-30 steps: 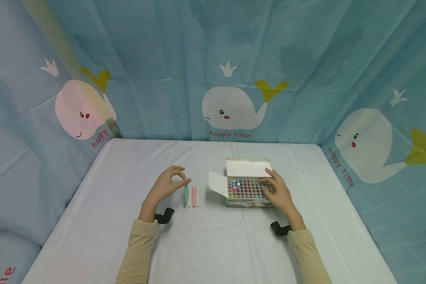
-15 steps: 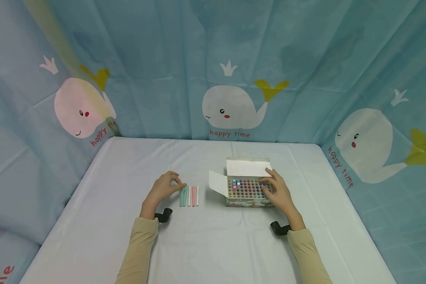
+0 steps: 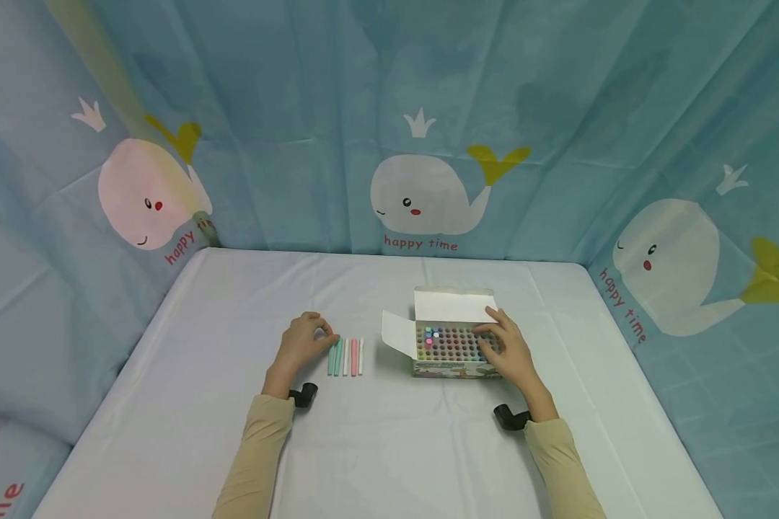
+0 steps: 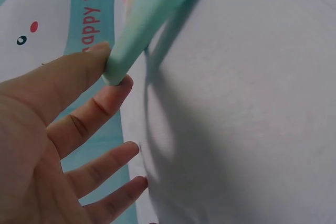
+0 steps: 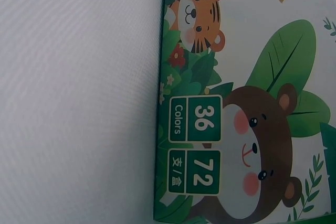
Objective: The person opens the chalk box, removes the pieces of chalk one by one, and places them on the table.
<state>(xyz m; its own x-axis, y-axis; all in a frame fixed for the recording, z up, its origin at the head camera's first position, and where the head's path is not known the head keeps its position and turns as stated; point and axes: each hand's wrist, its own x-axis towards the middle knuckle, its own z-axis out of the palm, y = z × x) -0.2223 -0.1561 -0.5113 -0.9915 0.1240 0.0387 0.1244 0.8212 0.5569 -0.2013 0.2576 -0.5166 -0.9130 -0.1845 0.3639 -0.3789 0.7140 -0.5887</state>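
Observation:
My left hand pinches the near-white-table end of a green chalk stick between thumb and index finger, the other fingers spread loosely. In the head view this leftmost green chalk lies in a row, beside another green stick, a white one, a pink one and a second white one. To the right stands an open chalk box, filled with upright chalks. My right hand rests over its right end, fingers loosely bent with a gap between thumb and index finger.
The box's white lid stands raised at the back, and a side flap sticks out left. A white cloth covers the table. Blue whale-print curtains surround it. Black wrist cameras sit on both wrists.
The left hand has moved down and slightly left, bringing a second green chalk to the left end of the row. The right hand and box have stayed put.

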